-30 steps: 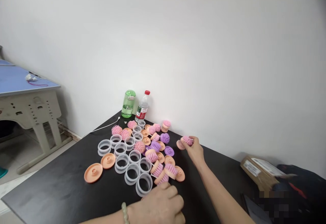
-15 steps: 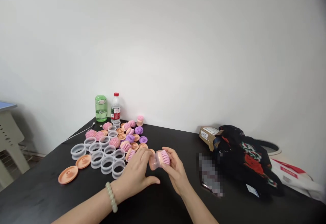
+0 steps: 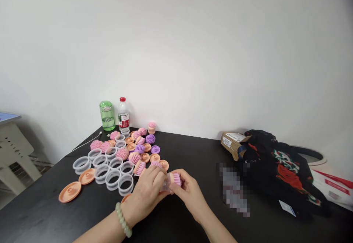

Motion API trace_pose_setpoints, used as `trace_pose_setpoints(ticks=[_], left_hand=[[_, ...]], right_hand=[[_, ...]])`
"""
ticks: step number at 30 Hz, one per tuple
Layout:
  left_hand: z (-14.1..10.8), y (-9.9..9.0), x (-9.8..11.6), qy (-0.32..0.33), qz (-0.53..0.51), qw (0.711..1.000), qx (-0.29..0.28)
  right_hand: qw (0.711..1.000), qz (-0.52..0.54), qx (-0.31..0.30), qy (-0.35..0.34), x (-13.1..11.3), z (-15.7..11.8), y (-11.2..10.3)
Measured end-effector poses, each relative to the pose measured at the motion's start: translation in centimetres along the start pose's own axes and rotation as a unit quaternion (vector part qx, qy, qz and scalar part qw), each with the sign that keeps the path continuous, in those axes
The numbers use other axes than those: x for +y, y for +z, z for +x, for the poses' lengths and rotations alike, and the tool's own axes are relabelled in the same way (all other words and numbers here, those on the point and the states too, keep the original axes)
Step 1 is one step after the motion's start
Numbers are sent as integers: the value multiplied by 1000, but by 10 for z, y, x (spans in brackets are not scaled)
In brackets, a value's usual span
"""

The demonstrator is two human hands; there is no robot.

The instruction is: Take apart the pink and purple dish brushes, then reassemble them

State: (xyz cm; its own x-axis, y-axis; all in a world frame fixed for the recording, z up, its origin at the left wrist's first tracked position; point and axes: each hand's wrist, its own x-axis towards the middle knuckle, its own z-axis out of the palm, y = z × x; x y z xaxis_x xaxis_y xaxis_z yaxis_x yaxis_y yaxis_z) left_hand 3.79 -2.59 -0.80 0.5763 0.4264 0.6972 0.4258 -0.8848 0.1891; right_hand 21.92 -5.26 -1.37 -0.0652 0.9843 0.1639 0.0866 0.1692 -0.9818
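Fingers of left hand (image 3: 147,187) and right hand (image 3: 190,190) clamp a pink-bristled scalp brush (image 3: 177,179) — seemingly fitting parts; next calls for even pressure.

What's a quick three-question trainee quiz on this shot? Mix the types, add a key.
1. Multiple choice: the cap on the clear bottle is: A) blue, B) red, C) black.
2. True or false: the beaded bracelet is worn on the left arm.
3. Fill in: the brush between the left hand and the right hand has ____ bristles.

Key: 1. B; 2. True; 3. pink.
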Motion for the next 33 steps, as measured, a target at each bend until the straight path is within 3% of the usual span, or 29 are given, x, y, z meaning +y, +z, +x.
trace_pose_setpoints(ticks=[3, 7, 9, 13, 16, 21, 25, 28, 33], left_hand=[[-2, -4, -4, -22, -18, 999, -24], [-4, -6, -6, -91, -47, 994, -28], [-4, -8, -5, -100, -62, 993, -20], [-3, -12, -2, -33, -61, 998, 9], [-2, -11, -3, -8, -62, 998, 8], [-4, -7, -8, -42, -52, 998, 21], [-3, -11, -4, -37, -42, 998, 14], [-2, -13, 0, -24, -38, 999, -4], [-3, -10, -4, -41, -32, 999, 9]], right_hand=[[998, -58, 21, -24, 0, -1, 3], [982, -111, 9, -153, -4, -7, 1], [977, -117, 1, -180, -5, -10, -1], [993, -48, -17, -111, -4, -9, -6], [995, -64, -51, -56, -5, -6, -7], [994, -47, -31, -92, -6, -5, -6], [997, 14, -51, -54, -3, -5, -6], [997, -24, -62, -36, -2, -5, -4], [996, 5, -45, -80, -5, -6, -3]])
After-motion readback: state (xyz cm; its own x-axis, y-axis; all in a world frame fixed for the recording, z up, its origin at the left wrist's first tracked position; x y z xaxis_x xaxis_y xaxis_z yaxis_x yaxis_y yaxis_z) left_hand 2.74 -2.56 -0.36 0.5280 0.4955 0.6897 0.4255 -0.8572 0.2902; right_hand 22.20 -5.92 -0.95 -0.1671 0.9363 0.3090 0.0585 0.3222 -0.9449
